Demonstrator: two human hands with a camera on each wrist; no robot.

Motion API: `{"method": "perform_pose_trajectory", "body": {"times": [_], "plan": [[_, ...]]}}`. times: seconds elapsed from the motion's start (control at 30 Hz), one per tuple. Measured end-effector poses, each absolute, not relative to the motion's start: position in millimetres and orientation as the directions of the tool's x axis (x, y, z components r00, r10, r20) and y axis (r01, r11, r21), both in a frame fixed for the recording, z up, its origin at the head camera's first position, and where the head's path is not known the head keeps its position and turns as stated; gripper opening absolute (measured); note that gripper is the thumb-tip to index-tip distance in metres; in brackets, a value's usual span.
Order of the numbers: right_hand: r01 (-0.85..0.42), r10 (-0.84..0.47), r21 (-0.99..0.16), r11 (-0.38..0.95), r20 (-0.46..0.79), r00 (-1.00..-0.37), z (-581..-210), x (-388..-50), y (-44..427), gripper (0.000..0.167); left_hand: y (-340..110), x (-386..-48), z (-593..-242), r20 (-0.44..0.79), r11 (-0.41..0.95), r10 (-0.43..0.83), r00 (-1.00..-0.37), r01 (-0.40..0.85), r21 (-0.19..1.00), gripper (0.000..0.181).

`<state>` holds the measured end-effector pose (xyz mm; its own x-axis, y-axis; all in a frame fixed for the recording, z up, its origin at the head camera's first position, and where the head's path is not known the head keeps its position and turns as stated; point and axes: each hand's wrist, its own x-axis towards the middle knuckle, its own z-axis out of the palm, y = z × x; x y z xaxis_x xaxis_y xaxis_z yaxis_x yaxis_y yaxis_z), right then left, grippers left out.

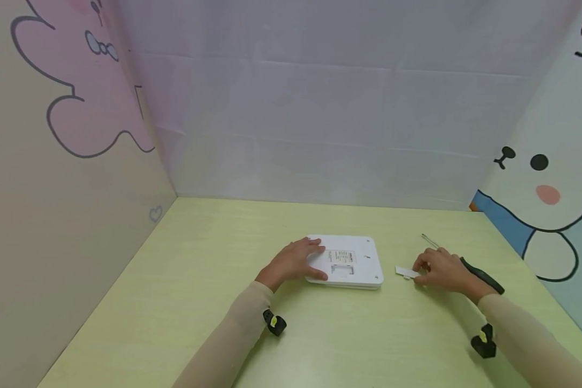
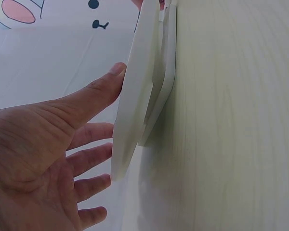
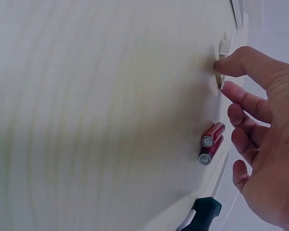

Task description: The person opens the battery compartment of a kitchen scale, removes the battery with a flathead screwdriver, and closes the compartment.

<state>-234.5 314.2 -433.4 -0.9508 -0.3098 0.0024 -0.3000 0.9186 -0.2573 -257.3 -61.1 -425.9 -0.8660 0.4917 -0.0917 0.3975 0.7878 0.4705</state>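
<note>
A white, flat, square device, perhaps a kitchen scale [image 1: 368,253], lies with its labelled underside up, a rectangular recess [image 1: 343,269] exposed near its front edge. My left hand [image 1: 293,261] rests on its left side with the fingers spread; in the left wrist view the thumb presses the upper face by the edge. To the right, my right hand [image 1: 443,272] pinches a small white battery cover [image 1: 404,271] between thumb and index finger, low at the tabletop. Two red batteries [image 3: 212,144] lie side by side near that hand in the right wrist view; the hand hides them in the head view.
A screwdriver with a dark green handle [image 1: 485,276] lies beyond the right hand, its metal shaft [image 1: 430,241] pointing away to the left. The pale wooden table [image 1: 213,242] meets a plain wall [image 1: 310,108] at the back and printed cartoon walls on both sides.
</note>
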Motion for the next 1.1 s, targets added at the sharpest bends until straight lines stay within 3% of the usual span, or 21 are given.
{"method": "perform_pose_trajectory", "body": {"times": [0.37,0.63,0.8,1.1], "plan": [[-0.261,-0.278,-0.289,0.921,-0.020,-0.960,-428.4,-235.4,314.2,0.021,-59.3,-258.2,-425.9,-0.082,0.784,0.504,-0.860,0.415,0.461,0.082],[-0.255,-0.252,-0.340,0.905,0.054,-0.966,-414.4,-244.9,303.3,0.024,-58.7,-258.0,-425.9,-0.081,0.788,0.504,-0.860,0.419,0.451,0.081],[-0.270,-0.270,-0.389,0.881,0.057,-0.961,-403.1,-252.5,283.0,0.022,-59.4,-257.0,-425.0,-0.083,0.793,0.496,-0.865,0.411,0.449,0.082],[-0.349,-0.359,-0.363,0.864,0.040,-0.932,-396.9,-257.5,225.7,0.018,-60.7,-257.1,-425.6,-0.084,0.789,0.492,-0.866,0.404,0.463,0.082]]}}
